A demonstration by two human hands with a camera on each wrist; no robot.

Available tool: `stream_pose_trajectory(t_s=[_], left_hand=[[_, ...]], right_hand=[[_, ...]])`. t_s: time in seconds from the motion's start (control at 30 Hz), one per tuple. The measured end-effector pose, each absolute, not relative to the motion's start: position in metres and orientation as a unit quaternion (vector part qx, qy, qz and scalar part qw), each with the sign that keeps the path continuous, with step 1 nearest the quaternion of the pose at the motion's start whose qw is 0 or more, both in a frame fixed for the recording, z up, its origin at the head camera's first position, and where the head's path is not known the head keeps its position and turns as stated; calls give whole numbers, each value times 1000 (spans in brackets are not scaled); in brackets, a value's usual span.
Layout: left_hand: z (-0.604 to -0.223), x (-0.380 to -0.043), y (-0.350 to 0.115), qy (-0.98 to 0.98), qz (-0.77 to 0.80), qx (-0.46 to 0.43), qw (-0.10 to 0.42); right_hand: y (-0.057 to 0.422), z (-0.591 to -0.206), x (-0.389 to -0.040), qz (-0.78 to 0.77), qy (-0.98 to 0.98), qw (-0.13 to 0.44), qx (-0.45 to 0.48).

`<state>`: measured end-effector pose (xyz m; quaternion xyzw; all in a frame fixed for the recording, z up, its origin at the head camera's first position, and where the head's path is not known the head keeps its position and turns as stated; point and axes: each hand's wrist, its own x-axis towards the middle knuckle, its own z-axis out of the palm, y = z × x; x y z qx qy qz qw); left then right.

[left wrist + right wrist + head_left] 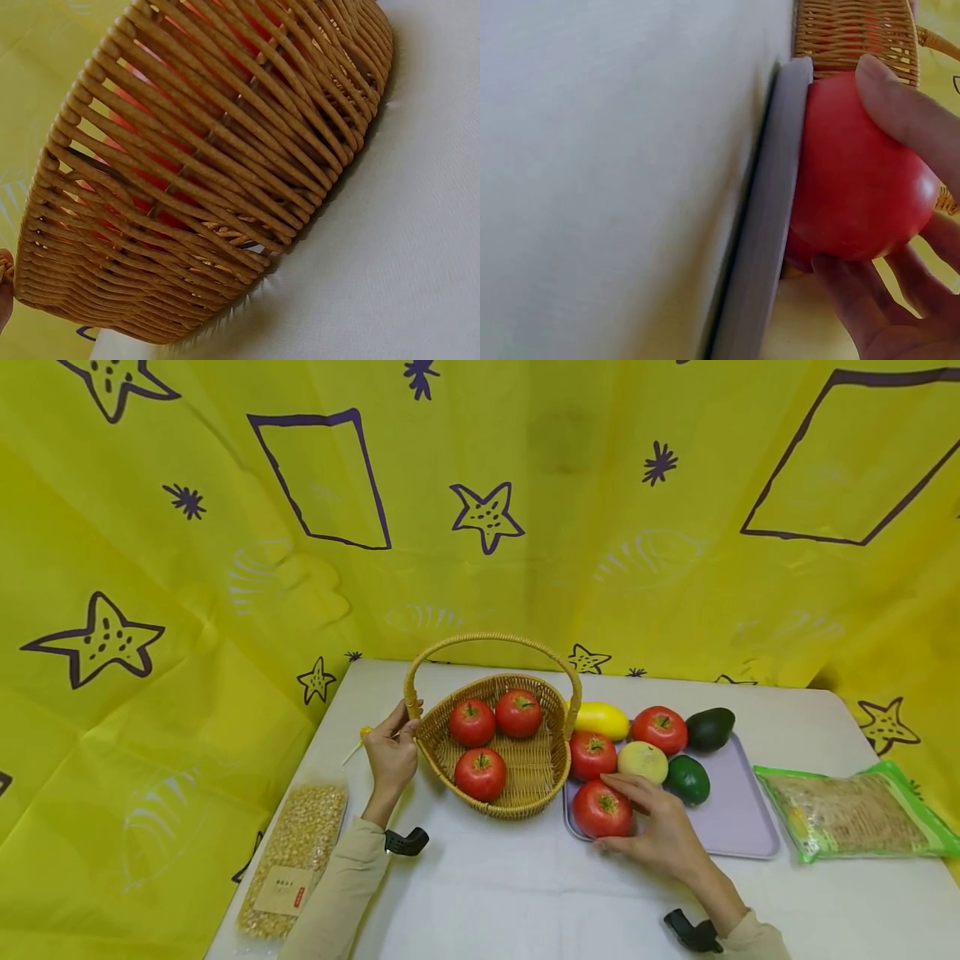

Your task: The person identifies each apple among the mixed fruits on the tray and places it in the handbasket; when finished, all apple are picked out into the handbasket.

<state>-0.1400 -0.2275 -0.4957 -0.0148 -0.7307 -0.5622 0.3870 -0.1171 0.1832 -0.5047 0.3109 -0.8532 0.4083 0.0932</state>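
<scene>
The left hand (pixel 393 760) pinches the wicker basket (pixel 525 768) at the foot of its arched handle (pixel 491 637), likely to steady it. The right hand (pixel 663 835) has its grip cupped round a smooth, glossy red apple (pixel 602 808) at the near-left corner of the flat lilac tray (pixel 738 831), thumb opposing fingers. Three apples (pixel 481 774) sit inside the coarse, ribbed weave, whose sloping sides probably stop them rolling.

One basket (pixel 528 785). Six red fruits (pixel 480 775): three inside basket, three right of it. Also right of basket: two green fruits (pixel 709 730), one yellow fruit (pixel 603 721), one pale fruit (pixel 642 762), one tray (pixel 738 818). Farther right of basket: one bag (pixel 855 814). Left of basket: one lollipop (pixel 365 732), one pack (pixel 302 843).
</scene>
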Motion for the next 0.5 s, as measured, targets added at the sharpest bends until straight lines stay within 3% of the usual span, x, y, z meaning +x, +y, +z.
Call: stream_pose_trajectory(t_s=[0.5], left_hand=[[-483,-135,-220,-738,-553,-10,387]], right_hand=[[195,-478,-119,486,-827,2,282]])
